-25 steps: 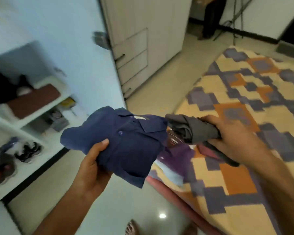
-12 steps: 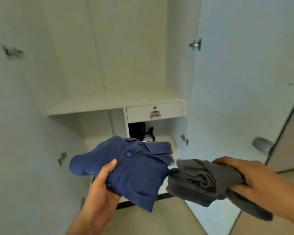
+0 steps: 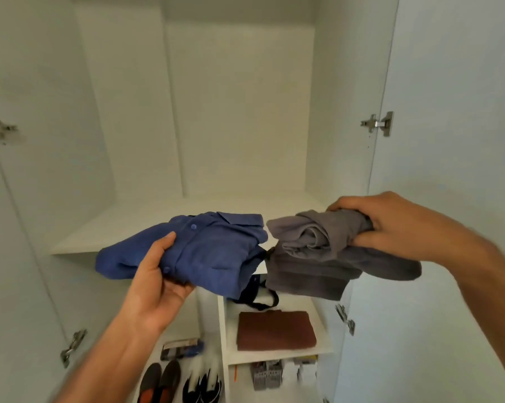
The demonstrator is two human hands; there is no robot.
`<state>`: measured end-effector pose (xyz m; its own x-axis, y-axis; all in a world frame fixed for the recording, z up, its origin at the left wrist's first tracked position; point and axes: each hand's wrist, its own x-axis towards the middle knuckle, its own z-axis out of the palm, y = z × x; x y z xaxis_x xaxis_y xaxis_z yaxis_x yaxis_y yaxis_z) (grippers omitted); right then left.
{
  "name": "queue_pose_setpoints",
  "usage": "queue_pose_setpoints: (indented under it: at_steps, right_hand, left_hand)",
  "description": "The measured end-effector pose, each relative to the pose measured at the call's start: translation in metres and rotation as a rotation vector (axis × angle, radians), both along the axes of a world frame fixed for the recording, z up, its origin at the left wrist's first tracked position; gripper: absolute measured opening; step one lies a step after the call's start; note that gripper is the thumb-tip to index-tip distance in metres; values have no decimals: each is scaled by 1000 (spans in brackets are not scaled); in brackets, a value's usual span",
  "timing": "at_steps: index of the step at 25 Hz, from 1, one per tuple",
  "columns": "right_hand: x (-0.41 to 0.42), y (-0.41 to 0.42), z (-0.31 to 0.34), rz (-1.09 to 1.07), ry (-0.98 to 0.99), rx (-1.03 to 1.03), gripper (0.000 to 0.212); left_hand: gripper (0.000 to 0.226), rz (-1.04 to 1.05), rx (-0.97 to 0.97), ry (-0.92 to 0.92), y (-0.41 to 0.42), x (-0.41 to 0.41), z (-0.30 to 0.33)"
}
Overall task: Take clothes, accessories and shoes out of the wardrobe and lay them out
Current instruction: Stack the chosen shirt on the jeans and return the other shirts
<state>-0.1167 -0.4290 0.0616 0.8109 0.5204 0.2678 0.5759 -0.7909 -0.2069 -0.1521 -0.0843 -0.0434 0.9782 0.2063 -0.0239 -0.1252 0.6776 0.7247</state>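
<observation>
While the white wardrobe (image 3: 239, 112) stands with both doors swung wide, filling the whole frame, the left hand (image 3: 155, 283) comes up from the lower left and grips a folded blue button-front shirt (image 3: 210, 254) at centre frame, thumb laid on top of the cloth and the other fingers curled beneath it. The right hand (image 3: 391, 225) reaches in from the right edge and clutches a bunched grey cloth garment (image 3: 327, 257), its fingers wrapped round the upper folds while the loose end droops toward the right. The two garments sit side by side at mid-height, their near edges just beside each other, both held in the air in front of the wide bare white shelf (image 3: 105, 231) that crosses the middle of the frame.

Lower right of centre, a folded brown cloth (image 3: 276, 330) lies flat on a smaller white shelf (image 3: 274, 356), with a dark strap (image 3: 260, 301) showing just above it. Beneath that shelf stands a small grey slotted basket (image 3: 267, 376). At the bottom centre, a pair of dark shoes with orange insoles (image 3: 159, 382) sits beside a pair of black-and-white sports shoes (image 3: 203, 388), and a small dark flat packet (image 3: 181, 349) lies just above them. Metal hinges (image 3: 377, 123) show on the door edges at the upper right and left.
</observation>
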Motion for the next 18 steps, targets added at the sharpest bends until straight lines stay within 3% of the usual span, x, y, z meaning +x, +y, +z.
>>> queue_pose_setpoints:
  at_steps: [9,12,15,18]
  right_hand:
    - [237,44,33,-6,-147,6,39]
    - [321,66,31,-105,-326,71,41]
    - [397,84,-4,-251,-559,134,48]
    - [457,94,-73,-373,-474,44,53]
  left_hand:
    - [46,-51,-111,30,38,252,10]
    - [43,-84,-143,18,51,352,28]
    - [47,-105,-145,33,57,445,28]
    - [50,-174,-121,196,54,500,-10]
